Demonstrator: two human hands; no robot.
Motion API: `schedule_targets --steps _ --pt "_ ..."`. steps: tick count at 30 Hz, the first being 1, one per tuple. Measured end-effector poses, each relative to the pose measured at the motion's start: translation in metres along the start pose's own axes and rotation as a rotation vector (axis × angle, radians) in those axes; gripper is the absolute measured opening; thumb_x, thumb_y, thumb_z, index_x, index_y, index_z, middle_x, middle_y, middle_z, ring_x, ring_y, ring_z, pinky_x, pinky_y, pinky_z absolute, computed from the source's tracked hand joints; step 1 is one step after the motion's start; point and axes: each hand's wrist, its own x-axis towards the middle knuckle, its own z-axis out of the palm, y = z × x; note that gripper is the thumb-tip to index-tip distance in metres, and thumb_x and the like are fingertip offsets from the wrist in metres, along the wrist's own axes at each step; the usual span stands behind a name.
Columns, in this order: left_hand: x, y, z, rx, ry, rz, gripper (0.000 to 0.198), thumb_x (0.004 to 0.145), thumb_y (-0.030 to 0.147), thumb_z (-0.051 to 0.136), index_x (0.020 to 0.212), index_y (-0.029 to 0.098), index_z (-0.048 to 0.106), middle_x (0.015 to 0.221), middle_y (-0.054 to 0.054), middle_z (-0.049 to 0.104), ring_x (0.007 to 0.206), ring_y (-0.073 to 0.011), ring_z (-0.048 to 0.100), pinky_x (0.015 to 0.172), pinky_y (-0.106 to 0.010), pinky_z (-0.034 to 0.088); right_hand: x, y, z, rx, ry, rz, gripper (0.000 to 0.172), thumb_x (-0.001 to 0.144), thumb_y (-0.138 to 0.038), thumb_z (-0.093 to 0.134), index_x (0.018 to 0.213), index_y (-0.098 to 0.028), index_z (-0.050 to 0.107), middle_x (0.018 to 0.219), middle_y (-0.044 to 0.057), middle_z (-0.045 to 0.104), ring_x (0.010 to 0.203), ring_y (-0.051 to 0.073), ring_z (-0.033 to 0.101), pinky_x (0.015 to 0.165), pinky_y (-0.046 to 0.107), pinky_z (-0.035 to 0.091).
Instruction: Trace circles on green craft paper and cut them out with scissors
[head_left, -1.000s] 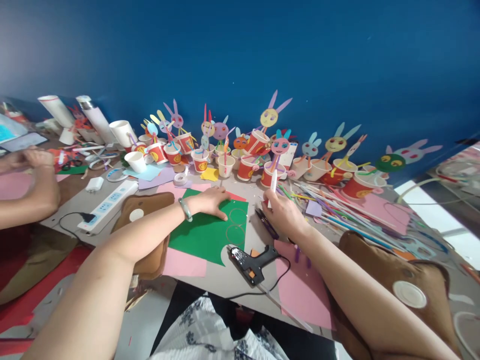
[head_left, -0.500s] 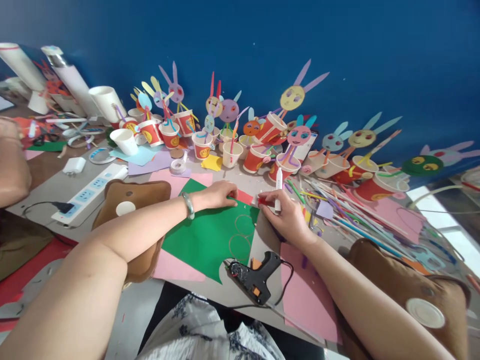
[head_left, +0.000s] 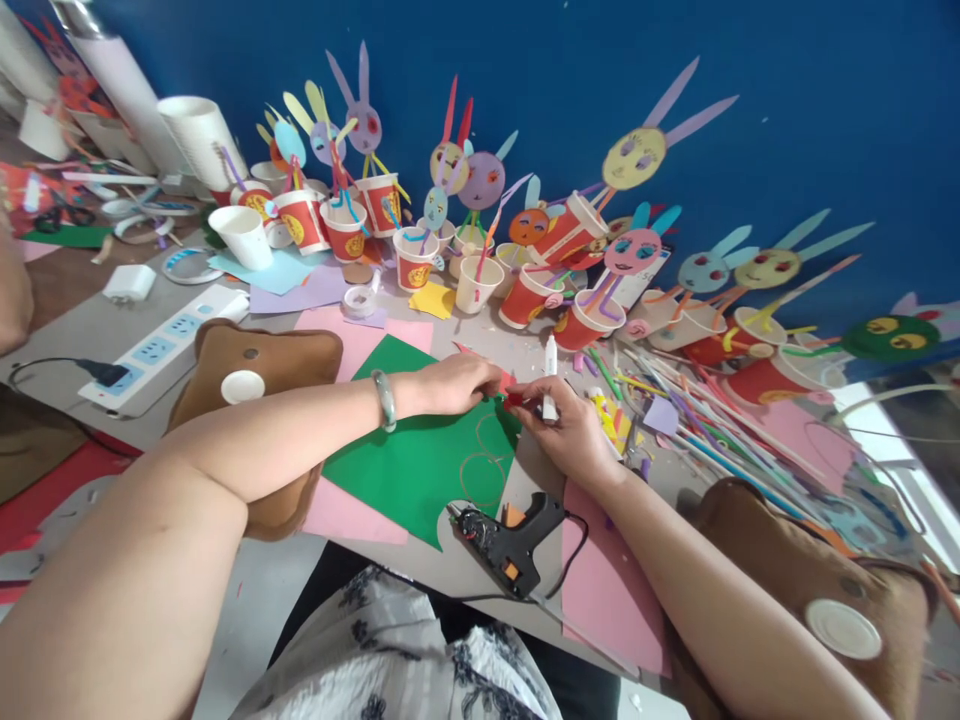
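My right hand (head_left: pixel 566 430) is closed round a white marker (head_left: pixel 550 375), which sticks up between the fingers. A small dark-red piece (head_left: pixel 514 398) shows at its fingertips; I cannot tell its kind. My left hand (head_left: pixel 465 385), fingers bent together, grips a piece of red paper (head_left: pixel 508 381) that shows on both sides of it. Both hands meet over the upper right of a green paper sheet (head_left: pixel 405 450). Outlined circles (head_left: pixel 483 478) are drawn on the green sheet. A black glue gun (head_left: pixel 510 550) lies just below it.
Paper cups with rabbit-faced figures (head_left: pixel 577 320) line the blue wall. Pipe cleaners (head_left: pixel 720 430) lie to the right. Brown hot-water bags (head_left: pixel 259 365) flank the work, with a power strip (head_left: pixel 165 345) at left. Another person's arm (head_left: pixel 11 290) shows at the left edge.
My left hand has moved right, close to my right hand, and the red paper has shifted with it. The right hand keeps the marker. The view has tilted slightly.
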Motion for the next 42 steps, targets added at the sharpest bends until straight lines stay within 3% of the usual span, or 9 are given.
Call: schedule_targets --steps 7,13,20,27,33,42 --pt "-0.001 0.001 -0.001 -0.037 0.0 -0.006 0.021 0.082 0.004 0.056 0.097 0.016 0.064 0.095 -0.005 0.072 0.089 -0.0182 0.067 0.082 -0.032 0.051 0.001 0.001 0.004 -0.05 -0.017 0.003 0.009 0.088 -0.031 0.063 0.093 -0.024 0.059 0.095 0.005 0.075 0.083 0.021 0.072 0.074 0.035 0.056" --pt "-0.001 -0.001 -0.001 -0.013 0.002 0.075 0.025 0.086 0.005 0.057 0.108 0.017 0.062 0.108 -0.008 0.071 0.103 -0.0209 0.066 0.089 -0.035 0.051 0.001 -0.001 0.004 -0.075 -0.04 0.021 0.009 0.087 -0.031 0.062 0.093 -0.025 0.059 0.089 0.005 0.073 0.08 0.023 0.07 0.069 0.035 0.057" --pt "-0.002 0.003 -0.006 0.004 -0.039 0.142 0.032 0.087 0.004 0.056 0.115 0.017 0.064 0.114 -0.009 0.07 0.108 -0.0222 0.066 0.092 -0.035 0.05 0.003 -0.006 0.004 -0.083 -0.047 -0.034 0.007 0.086 -0.027 0.059 0.092 -0.024 0.057 0.09 0.005 0.072 0.082 0.022 0.07 0.075 0.035 0.056" --pt "-0.003 0.003 -0.005 0.001 -0.024 0.132 0.024 0.09 0.009 0.058 0.109 0.019 0.068 0.12 -0.008 0.069 0.107 -0.0218 0.067 0.091 -0.035 0.05 0.004 -0.006 -0.003 -0.067 -0.093 0.008 0.012 0.086 -0.026 0.059 0.097 -0.025 0.057 0.096 0.005 0.074 0.083 0.021 0.071 0.074 0.034 0.057" --pt "-0.003 0.002 -0.004 0.003 -0.041 0.117 0.023 0.093 0.013 0.056 0.112 0.02 0.064 0.118 -0.007 0.069 0.107 -0.0208 0.066 0.091 -0.033 0.049 0.004 -0.009 -0.011 -0.079 0.033 -0.039 0.013 0.087 -0.021 0.053 0.099 -0.025 0.055 0.108 0.008 0.075 0.098 0.023 0.072 0.082 0.036 0.056" --pt "-0.002 0.004 -0.002 0.019 -0.035 0.08 0.027 0.095 0.031 0.059 0.119 0.019 0.06 0.119 -0.01 0.067 0.106 -0.0218 0.064 0.09 -0.034 0.049 0.005 -0.012 -0.017 -0.102 0.14 -0.036 0.015 0.089 -0.022 0.051 0.102 -0.024 0.058 0.103 0.007 0.075 0.094 0.022 0.073 0.08 0.034 0.057"
